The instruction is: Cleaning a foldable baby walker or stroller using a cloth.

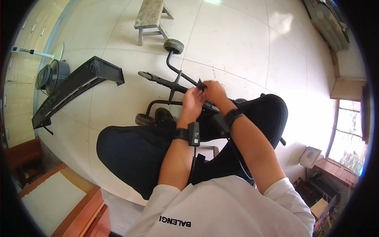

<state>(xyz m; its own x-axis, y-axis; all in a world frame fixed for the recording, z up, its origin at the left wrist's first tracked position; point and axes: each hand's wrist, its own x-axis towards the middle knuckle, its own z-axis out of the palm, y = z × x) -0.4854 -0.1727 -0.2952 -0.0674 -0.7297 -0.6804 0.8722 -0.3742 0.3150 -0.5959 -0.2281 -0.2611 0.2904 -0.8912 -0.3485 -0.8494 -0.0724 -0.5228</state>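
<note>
Over a black tubular metal frame (185, 77) with small wheels, my two hands come together in front of my knees. My right hand (215, 92) pinches a small dark, thin piece (200, 85), whose pointed end sticks up past the fingers. Palm up and fingers curled, my left hand (193, 102) lies against the right fingertips; whether it grips the piece too is hidden. One wheel (173, 46) of the frame points away from me, and another wheel (145, 119) lies beside my left knee. Part of the frame disappears under my forearms and legs.
A long black metal housing (74, 89) lies on the tiled floor to the left, near a dark round appliance (57, 75). A wooden bench (150, 14) stands ahead. A wooden cabinet (97, 207) is close at lower left. Cables run along both forearms from wrist-worn devices (194, 134).
</note>
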